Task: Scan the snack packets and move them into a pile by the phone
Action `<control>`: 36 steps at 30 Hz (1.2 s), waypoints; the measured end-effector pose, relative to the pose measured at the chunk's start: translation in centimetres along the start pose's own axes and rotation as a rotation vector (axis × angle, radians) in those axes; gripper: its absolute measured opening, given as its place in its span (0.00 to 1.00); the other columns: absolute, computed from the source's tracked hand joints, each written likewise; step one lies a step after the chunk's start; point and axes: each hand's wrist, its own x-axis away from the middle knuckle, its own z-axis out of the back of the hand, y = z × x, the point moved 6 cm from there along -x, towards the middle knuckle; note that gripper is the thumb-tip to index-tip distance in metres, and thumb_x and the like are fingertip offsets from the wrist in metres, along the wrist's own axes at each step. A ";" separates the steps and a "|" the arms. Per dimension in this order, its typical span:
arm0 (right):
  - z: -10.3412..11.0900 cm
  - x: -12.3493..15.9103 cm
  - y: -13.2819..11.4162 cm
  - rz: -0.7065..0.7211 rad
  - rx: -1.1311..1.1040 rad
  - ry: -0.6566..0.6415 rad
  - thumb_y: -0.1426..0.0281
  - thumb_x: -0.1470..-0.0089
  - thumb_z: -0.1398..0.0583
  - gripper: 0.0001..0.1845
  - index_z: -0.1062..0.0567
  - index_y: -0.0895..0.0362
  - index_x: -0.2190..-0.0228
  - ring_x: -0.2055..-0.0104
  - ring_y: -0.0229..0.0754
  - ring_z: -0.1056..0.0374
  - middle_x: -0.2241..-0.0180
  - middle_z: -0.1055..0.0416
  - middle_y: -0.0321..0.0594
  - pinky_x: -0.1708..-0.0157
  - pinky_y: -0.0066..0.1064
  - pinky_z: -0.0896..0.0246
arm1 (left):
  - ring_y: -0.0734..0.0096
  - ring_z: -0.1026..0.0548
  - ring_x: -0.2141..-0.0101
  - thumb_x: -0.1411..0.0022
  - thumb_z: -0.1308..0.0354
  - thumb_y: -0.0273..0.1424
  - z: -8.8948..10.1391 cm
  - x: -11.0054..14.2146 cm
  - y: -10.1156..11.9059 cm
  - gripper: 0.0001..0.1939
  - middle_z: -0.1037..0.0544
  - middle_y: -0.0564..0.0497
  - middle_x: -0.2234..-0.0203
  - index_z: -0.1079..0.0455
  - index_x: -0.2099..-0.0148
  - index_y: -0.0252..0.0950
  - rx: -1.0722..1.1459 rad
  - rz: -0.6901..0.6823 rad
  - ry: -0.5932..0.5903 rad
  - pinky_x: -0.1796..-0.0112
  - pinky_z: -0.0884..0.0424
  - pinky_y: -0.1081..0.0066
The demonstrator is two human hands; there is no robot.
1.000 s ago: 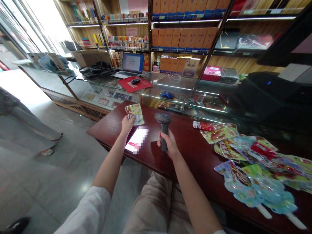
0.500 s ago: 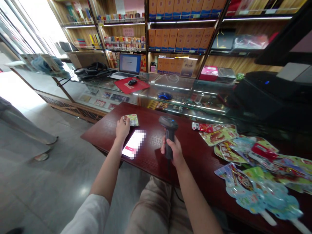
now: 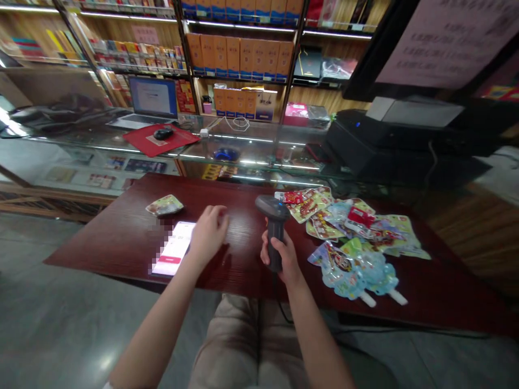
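While my right hand (image 3: pixel 279 253) is wrapped tight around the grip of the dark grey handheld barcode scanner (image 3: pixel 274 228), holding it upright with its head turned toward the far side, my left hand (image 3: pixel 208 233) hovers empty over the dark red wooden table (image 3: pixel 121 243), fingers loosely curled and half open, with nothing in its grasp. Just to the left of that hand lies the lit smartphone (image 3: pixel 173 253), flat on the table with its screen up and glowing white and pink. Farther off on the same side, near the table's far edge, rests the small green foil snack packet (image 3: pixel 165 205), apart from both hands. To the right of the scanner spreads the heap of colourful snack packets (image 3: pixel 348 227), red, green and pale blue, overlapping one another, the nearest ones lying just beside my right wrist. Behind the table stands the glass display counter (image 3: pixel 251 156), carrying an open laptop (image 3: pixel 150 100) and a red mouse mat (image 3: pixel 160 139).
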 end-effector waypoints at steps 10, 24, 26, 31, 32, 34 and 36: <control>9.3 5.2 -4.8 0.150 -0.028 0.205 0.65 0.46 0.42 0.08 0.35 0.55 0.66 0.85 0.28 0.44 0.71 0.39 0.32 0.84 0.26 0.49 | 0.69 0.28 0.65 0.41 0.48 0.29 -16.3 -0.1 12.5 0.09 0.27 0.48 0.65 0.30 0.58 0.36 0.292 -0.227 -0.389 0.59 0.31 0.69; 16.0 5.7 -7.5 0.210 -0.007 0.329 0.64 0.49 0.41 0.14 0.37 0.54 0.60 0.85 0.28 0.44 0.72 0.38 0.31 0.85 0.26 0.48 | 0.56 0.35 0.50 0.39 0.47 0.32 -22.8 -0.3 15.2 0.19 0.33 0.40 0.50 0.35 0.47 0.33 0.055 -0.297 -0.162 0.48 0.37 0.60; 16.1 5.5 -7.5 0.209 -0.002 0.319 0.64 0.48 0.41 0.14 0.37 0.54 0.61 0.85 0.28 0.44 0.72 0.38 0.30 0.85 0.26 0.48 | 0.54 0.35 0.51 0.39 0.47 0.33 -23.1 -0.9 15.1 0.20 0.32 0.40 0.50 0.36 0.46 0.33 -0.068 -0.282 -0.182 0.49 0.37 0.58; 15.7 5.1 -6.9 0.195 -0.028 0.249 0.63 0.48 0.41 0.11 0.37 0.54 0.66 0.85 0.29 0.45 0.74 0.38 0.30 0.85 0.26 0.49 | 0.51 0.34 0.52 0.40 0.45 0.37 -23.7 -2.3 14.9 0.27 0.32 0.38 0.51 0.40 0.42 0.31 -0.264 -0.201 -0.207 0.55 0.34 0.59; 15.6 5.0 -6.7 0.185 -0.029 0.231 0.62 0.48 0.41 0.11 0.37 0.55 0.67 0.86 0.29 0.45 0.75 0.38 0.31 0.86 0.26 0.50 | 0.51 0.34 0.52 0.40 0.45 0.39 -23.7 -2.5 14.9 0.28 0.32 0.37 0.51 0.40 0.41 0.32 -0.276 -0.198 -0.199 0.55 0.34 0.60; 15.6 5.0 -6.3 0.167 -0.021 0.208 0.62 0.47 0.41 0.11 0.37 0.55 0.68 0.86 0.30 0.45 0.77 0.38 0.31 0.86 0.25 0.50 | 0.51 0.35 0.51 0.41 0.45 0.44 -23.8 -2.6 15.0 0.30 0.32 0.37 0.50 0.40 0.42 0.32 -0.292 -0.207 -0.187 0.55 0.34 0.60; 15.7 5.0 -6.1 0.157 -0.006 0.197 0.61 0.46 0.41 0.12 0.37 0.55 0.68 0.86 0.30 0.44 0.77 0.38 0.31 0.86 0.25 0.50 | 0.51 0.35 0.50 0.41 0.45 0.45 -23.9 -2.6 15.1 0.30 0.33 0.37 0.49 0.39 0.42 0.32 -0.317 -0.226 -0.181 0.55 0.35 0.59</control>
